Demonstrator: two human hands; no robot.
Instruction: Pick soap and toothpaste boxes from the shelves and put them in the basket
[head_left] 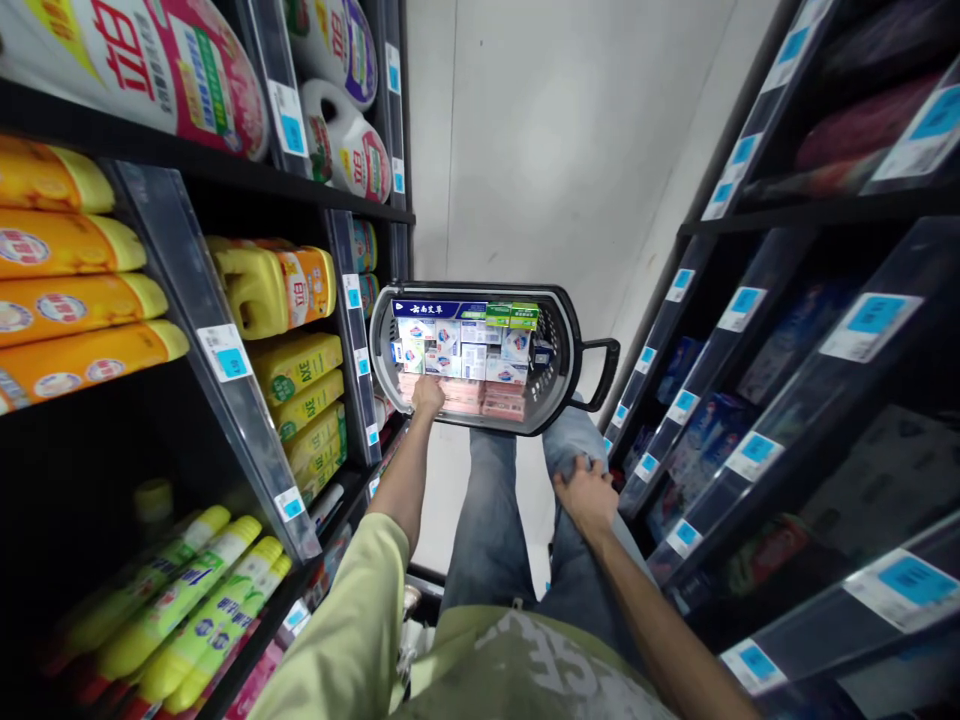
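A dark shopping basket (551, 420) is in front of my knees, packed with several small boxes. White and blue boxes (450, 345) and two green ones (511, 315) lie toward its far side, beside a long dark blue box (439, 309). Pink packs (502, 400) line the near side. My left hand (428, 397) reaches over the near rim to the pink packs, its fingers curled; what they hold, if anything, is hidden. Lying on my right knee, my right hand (587, 493) has its fingers spread and holds nothing.
Left shelves hold orange bottles (67, 300), yellow jugs (274, 285), yellow AXE packs (307, 370) and yellow-green spray cans (202, 600). Large white detergent jugs (165, 70) stand above. Right shelves (750, 400) carry price tags. The basket's handle (604, 375) points right. Pale floor (547, 150) stretches ahead.
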